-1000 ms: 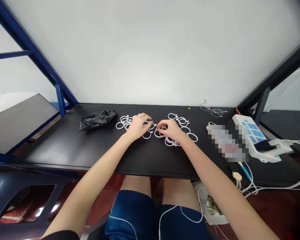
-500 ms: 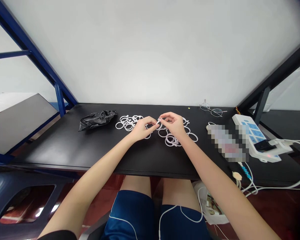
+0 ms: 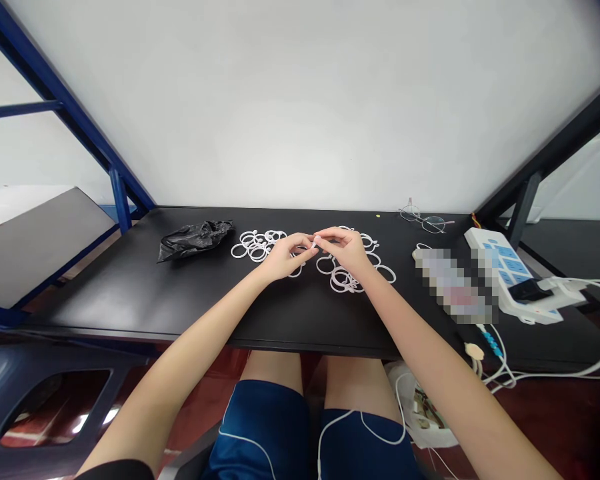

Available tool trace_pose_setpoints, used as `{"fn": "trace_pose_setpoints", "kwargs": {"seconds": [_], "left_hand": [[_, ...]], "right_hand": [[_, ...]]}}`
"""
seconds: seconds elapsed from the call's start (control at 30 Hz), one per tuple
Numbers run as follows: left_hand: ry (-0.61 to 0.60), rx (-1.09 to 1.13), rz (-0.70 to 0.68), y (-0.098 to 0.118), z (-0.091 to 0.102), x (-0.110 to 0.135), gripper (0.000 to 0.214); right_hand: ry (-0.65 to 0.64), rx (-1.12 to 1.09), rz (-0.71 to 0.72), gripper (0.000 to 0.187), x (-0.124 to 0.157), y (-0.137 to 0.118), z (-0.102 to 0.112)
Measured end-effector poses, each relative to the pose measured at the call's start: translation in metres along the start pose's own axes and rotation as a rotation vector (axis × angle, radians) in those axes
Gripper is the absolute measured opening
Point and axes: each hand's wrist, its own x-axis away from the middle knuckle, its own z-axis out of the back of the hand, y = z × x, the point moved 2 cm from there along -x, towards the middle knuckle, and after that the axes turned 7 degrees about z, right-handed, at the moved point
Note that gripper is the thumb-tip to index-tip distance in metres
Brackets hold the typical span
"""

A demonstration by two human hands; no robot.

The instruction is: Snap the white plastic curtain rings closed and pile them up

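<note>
My left hand (image 3: 286, 257) and my right hand (image 3: 348, 249) meet over the middle of the black table. Between their fingertips they pinch a small white ring (image 3: 315, 245) that looks like a curtain ring; fingers cover most of it. Beside my left hand lies a loose group of white rings with little eyelets (image 3: 253, 248), partly under that hand. Another group of white rings (image 3: 344, 280) spreads under and around my right hand, some of them overlapping.
On the left lies a crumpled black plastic bag (image 3: 195, 240). A pair of glasses (image 3: 425, 220) rests near the wall. To the right are a blurred-out phone-like object (image 3: 453, 287), a white power strip (image 3: 510, 273) and white cables (image 3: 570, 377). The black table's front edge (image 3: 300, 348) is above my lap.
My right hand has shifted slightly left, its fingertips closing against those of my left hand. The eyelet of the held ring, visible before, is now mostly covered.
</note>
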Motion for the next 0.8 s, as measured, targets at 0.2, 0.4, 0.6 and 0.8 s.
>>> {"fn": "trace_pose_setpoints", "kwargs": {"seconds": [0.2,0.4,0.6,0.8], "left_hand": [[0.025,-0.004,0.002,0.0022,-0.0014,-0.0003,0.022],[0.035,0.039,0.036,0.0035,-0.0018,-0.0001,0.032],[0.034,0.040,0.042,0.0029,-0.0007,-0.0004,0.035],[0.031,0.047,0.048,0.0016,0.0001,-0.0011,0.037]], "right_hand": [[-0.006,-0.004,0.064,0.021,-0.0007,-0.0014,0.0003],[0.030,-0.005,0.004,0.022,0.0002,-0.0026,0.0015],[0.031,-0.026,-0.020,0.023,0.0009,-0.0062,0.0023],[0.017,-0.025,-0.023,0.024,0.0007,-0.0076,0.0017]]}}
